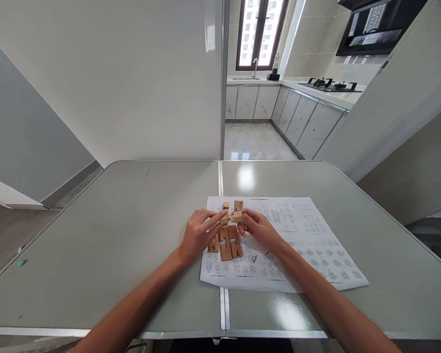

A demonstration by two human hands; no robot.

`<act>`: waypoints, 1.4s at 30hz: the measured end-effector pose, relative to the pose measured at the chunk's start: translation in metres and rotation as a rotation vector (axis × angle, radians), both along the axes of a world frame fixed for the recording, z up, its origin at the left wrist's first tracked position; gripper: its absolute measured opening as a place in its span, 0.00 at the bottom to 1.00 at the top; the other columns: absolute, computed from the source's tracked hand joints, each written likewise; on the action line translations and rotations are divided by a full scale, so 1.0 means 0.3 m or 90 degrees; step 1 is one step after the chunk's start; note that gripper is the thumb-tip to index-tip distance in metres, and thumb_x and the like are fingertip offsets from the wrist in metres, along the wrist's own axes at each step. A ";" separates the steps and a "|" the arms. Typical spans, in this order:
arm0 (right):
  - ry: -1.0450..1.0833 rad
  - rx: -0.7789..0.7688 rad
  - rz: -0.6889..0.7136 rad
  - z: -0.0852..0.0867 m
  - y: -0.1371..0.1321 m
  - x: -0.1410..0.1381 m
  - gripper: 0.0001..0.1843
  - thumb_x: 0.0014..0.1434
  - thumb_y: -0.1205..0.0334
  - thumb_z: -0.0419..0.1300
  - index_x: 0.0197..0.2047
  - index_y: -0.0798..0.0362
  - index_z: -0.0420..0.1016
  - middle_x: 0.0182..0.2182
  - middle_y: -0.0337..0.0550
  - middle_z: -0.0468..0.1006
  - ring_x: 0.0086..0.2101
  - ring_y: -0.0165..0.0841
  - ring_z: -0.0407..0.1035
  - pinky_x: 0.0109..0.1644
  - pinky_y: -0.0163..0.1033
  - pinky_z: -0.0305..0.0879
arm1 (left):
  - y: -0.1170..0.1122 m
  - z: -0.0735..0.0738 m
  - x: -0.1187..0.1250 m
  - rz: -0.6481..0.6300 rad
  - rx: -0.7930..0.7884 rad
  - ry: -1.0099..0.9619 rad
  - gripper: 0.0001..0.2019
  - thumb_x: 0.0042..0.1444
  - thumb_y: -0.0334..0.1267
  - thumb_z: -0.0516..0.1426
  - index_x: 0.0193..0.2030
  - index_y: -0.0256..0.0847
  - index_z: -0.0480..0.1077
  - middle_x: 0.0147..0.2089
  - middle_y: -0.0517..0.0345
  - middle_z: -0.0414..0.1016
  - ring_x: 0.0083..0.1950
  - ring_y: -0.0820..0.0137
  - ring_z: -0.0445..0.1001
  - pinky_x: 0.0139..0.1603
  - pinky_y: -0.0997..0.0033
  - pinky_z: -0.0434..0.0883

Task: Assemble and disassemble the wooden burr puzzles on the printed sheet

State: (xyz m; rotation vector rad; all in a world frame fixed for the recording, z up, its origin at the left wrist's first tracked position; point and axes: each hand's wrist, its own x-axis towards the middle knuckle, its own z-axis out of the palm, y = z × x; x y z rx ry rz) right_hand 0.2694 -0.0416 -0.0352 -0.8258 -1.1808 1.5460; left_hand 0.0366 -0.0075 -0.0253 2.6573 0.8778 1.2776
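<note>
Left hand (199, 231) and right hand (260, 228) pinch wooden blocks (236, 216) over a printed sheet (290, 233); kitchen cabinets (304, 117) stand past the table's (132, 235) far edge.

There are two hands: one left hand (202, 230) and one right hand (259, 229). Three brown wooden pieces (225, 243) lie side by side, two of them with a readable number. Pale wooden blocks (238, 205) number at least three: two beyond the hands and at least one held, the exact count there hidden. There is one printed sheet (330, 245), one table (150, 206), one green scrap (22, 263), one window (260, 34), one tap (256, 67) and one stove (329, 86).
</note>
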 end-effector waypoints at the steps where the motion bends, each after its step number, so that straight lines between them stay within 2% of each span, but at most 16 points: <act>1: -0.017 0.008 -0.017 0.001 -0.002 0.002 0.21 0.65 0.41 0.65 0.47 0.50 0.80 0.28 0.36 0.72 0.26 0.29 0.62 0.37 0.40 0.63 | 0.001 -0.003 0.000 0.009 0.002 -0.002 0.23 0.68 0.36 0.61 0.68 0.57 0.69 0.44 0.58 0.82 0.43 0.66 0.77 0.46 0.64 0.71; 6: -0.111 0.046 -0.080 0.013 -0.008 0.004 0.20 0.63 0.44 0.67 0.50 0.50 0.80 0.26 0.34 0.71 0.26 0.30 0.63 0.38 0.42 0.63 | 0.001 -0.017 0.000 0.041 -0.026 0.001 0.19 0.69 0.39 0.60 0.65 0.56 0.73 0.41 0.59 0.83 0.40 0.68 0.78 0.44 0.65 0.71; 9: -0.128 0.064 -0.109 0.021 -0.010 -0.003 0.20 0.63 0.43 0.67 0.47 0.50 0.80 0.26 0.36 0.71 0.26 0.31 0.62 0.37 0.42 0.64 | -0.008 -0.003 0.006 0.021 -0.105 -0.023 0.16 0.67 0.44 0.61 0.61 0.54 0.77 0.40 0.58 0.83 0.37 0.69 0.76 0.44 0.66 0.72; 11: -0.130 0.071 -0.126 0.025 -0.010 -0.005 0.20 0.63 0.42 0.66 0.46 0.49 0.80 0.26 0.37 0.71 0.27 0.32 0.62 0.37 0.42 0.64 | -0.019 0.022 0.014 -0.021 -0.231 -0.059 0.20 0.64 0.50 0.63 0.61 0.50 0.76 0.39 0.58 0.81 0.33 0.71 0.74 0.40 0.68 0.73; 13: -0.132 0.079 -0.129 0.029 -0.011 -0.004 0.20 0.64 0.42 0.65 0.46 0.49 0.80 0.27 0.38 0.72 0.27 0.32 0.63 0.37 0.42 0.65 | -0.030 0.054 0.023 -0.063 -0.402 -0.091 0.23 0.64 0.54 0.62 0.60 0.45 0.76 0.33 0.60 0.78 0.30 0.72 0.72 0.34 0.71 0.71; 16: -0.145 0.088 -0.124 0.035 -0.015 -0.001 0.19 0.64 0.43 0.65 0.47 0.49 0.80 0.28 0.38 0.72 0.28 0.32 0.64 0.38 0.43 0.66 | -0.043 0.093 0.035 -0.142 -0.636 -0.108 0.24 0.70 0.57 0.53 0.50 0.39 0.78 0.24 0.63 0.70 0.23 0.73 0.68 0.26 0.73 0.67; 18: -0.149 0.086 -0.124 0.039 -0.017 0.001 0.18 0.64 0.44 0.66 0.48 0.49 0.80 0.28 0.37 0.72 0.28 0.32 0.64 0.39 0.43 0.66 | -0.044 0.103 0.040 -0.178 -0.722 -0.122 0.25 0.70 0.58 0.52 0.45 0.38 0.78 0.21 0.64 0.67 0.21 0.75 0.65 0.24 0.74 0.64; 19: -0.148 0.082 -0.127 0.041 -0.018 0.001 0.18 0.63 0.44 0.67 0.49 0.48 0.80 0.27 0.37 0.72 0.28 0.33 0.64 0.39 0.43 0.66 | -0.042 0.103 0.041 -0.183 -0.742 -0.139 0.24 0.69 0.58 0.53 0.45 0.39 0.79 0.23 0.63 0.69 0.21 0.75 0.66 0.24 0.74 0.64; 23: -0.129 0.074 -0.158 0.051 -0.017 -0.002 0.18 0.64 0.45 0.67 0.50 0.47 0.77 0.30 0.37 0.75 0.27 0.31 0.65 0.38 0.44 0.67 | -0.018 0.073 0.037 -0.155 -0.760 -0.255 0.23 0.65 0.57 0.59 0.56 0.42 0.78 0.41 0.54 0.82 0.26 0.75 0.70 0.26 0.73 0.67; 27: -0.077 0.077 -0.160 0.056 -0.012 -0.013 0.17 0.65 0.45 0.66 0.47 0.47 0.69 0.46 0.45 0.80 0.27 0.28 0.67 0.36 0.42 0.68 | 0.009 0.029 0.030 -0.120 -0.776 -0.369 0.27 0.62 0.54 0.63 0.63 0.43 0.76 0.48 0.49 0.83 0.27 0.76 0.69 0.28 0.72 0.68; 29: -0.045 0.070 -0.140 0.054 -0.012 -0.019 0.19 0.65 0.46 0.66 0.47 0.46 0.64 0.47 0.45 0.81 0.28 0.28 0.69 0.36 0.42 0.70 | 0.015 0.018 0.029 -0.108 -0.782 -0.394 0.28 0.61 0.53 0.64 0.64 0.42 0.75 0.49 0.48 0.83 0.29 0.75 0.70 0.29 0.72 0.68; 32: -0.037 0.067 -0.099 0.048 -0.016 -0.025 0.20 0.65 0.47 0.66 0.50 0.45 0.62 0.43 0.43 0.82 0.31 0.32 0.73 0.39 0.43 0.73 | 0.010 0.018 0.033 -0.098 -0.780 -0.386 0.29 0.60 0.53 0.65 0.65 0.42 0.74 0.49 0.49 0.83 0.31 0.74 0.72 0.32 0.72 0.69; 35: -0.066 0.078 -0.080 0.044 -0.019 -0.025 0.19 0.66 0.47 0.65 0.53 0.47 0.66 0.40 0.42 0.82 0.35 0.35 0.76 0.44 0.46 0.75 | 0.000 0.026 0.038 -0.086 -0.775 -0.366 0.30 0.61 0.53 0.65 0.66 0.41 0.74 0.42 0.53 0.83 0.31 0.73 0.72 0.35 0.72 0.70; 38: -0.094 0.094 -0.088 0.040 -0.017 -0.021 0.17 0.67 0.47 0.64 0.52 0.48 0.72 0.39 0.43 0.82 0.37 0.36 0.77 0.49 0.49 0.75 | -0.006 0.035 0.042 -0.072 -0.770 -0.357 0.32 0.61 0.53 0.64 0.67 0.38 0.72 0.32 0.57 0.80 0.30 0.72 0.71 0.35 0.72 0.69; 40: -0.115 0.108 -0.096 0.037 -0.014 -0.020 0.18 0.67 0.47 0.63 0.53 0.49 0.74 0.37 0.43 0.82 0.38 0.38 0.77 0.50 0.49 0.74 | -0.008 0.041 0.043 -0.072 -0.763 -0.354 0.31 0.62 0.53 0.64 0.67 0.38 0.72 0.33 0.56 0.81 0.31 0.72 0.71 0.35 0.72 0.69; 42: -0.130 0.129 -0.105 0.033 -0.012 -0.020 0.18 0.68 0.47 0.63 0.54 0.49 0.75 0.37 0.43 0.81 0.39 0.38 0.77 0.51 0.49 0.74 | -0.011 0.048 0.043 -0.080 -0.755 -0.349 0.30 0.62 0.53 0.64 0.67 0.39 0.73 0.38 0.54 0.83 0.32 0.72 0.73 0.36 0.71 0.70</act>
